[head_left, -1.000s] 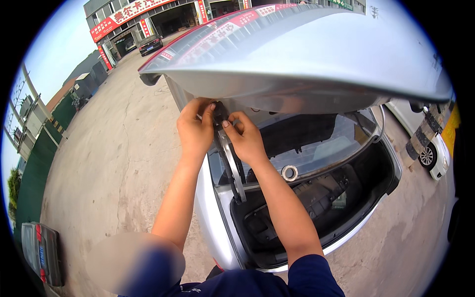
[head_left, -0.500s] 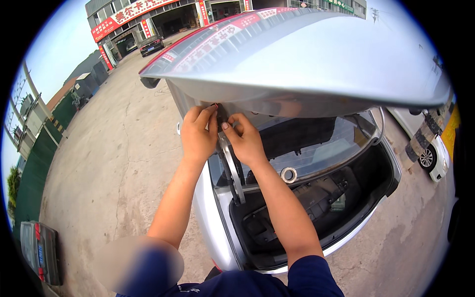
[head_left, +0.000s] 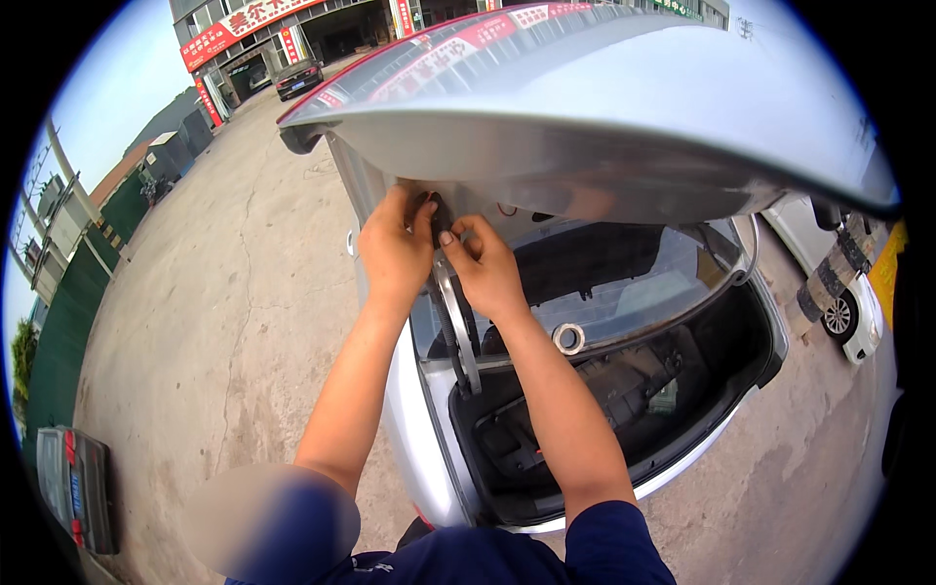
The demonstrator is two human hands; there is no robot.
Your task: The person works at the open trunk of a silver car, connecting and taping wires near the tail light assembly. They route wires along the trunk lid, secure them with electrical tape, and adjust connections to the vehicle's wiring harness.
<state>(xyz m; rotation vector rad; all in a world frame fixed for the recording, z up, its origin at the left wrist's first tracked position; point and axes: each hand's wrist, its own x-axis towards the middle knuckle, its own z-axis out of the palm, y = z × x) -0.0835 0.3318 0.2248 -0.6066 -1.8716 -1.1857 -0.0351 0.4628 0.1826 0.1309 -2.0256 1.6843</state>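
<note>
The raised silver trunk lid (head_left: 546, 161) of a car hangs over both my hands. Beneath its left end, my left hand (head_left: 395, 249) pinches the upper part of a black wire bundle (head_left: 439, 209), with a bit of red at the fingertips. Just below and to the right, my right hand (head_left: 485, 268) has thumb and fingers closed on the same bundle. From there a dark line runs down beside the metal hinge arm (head_left: 458, 327) toward the trunk. My fingers partly hide the bundle's upper end.
A roll of tape (head_left: 568, 338) lies at the lower edge of the rear window (head_left: 624, 278). Below it gapes the open trunk (head_left: 507, 497), with dark trim inside. A white car (head_left: 863, 317) and a striped post (head_left: 829, 283) stand to the right, a dark car (head_left: 76, 487) at lower left.
The trunk lid has tilted up a little, showing more of its underside. My left hand has shifted slightly upward; both hands keep their pinch on the wire bundle.
</note>
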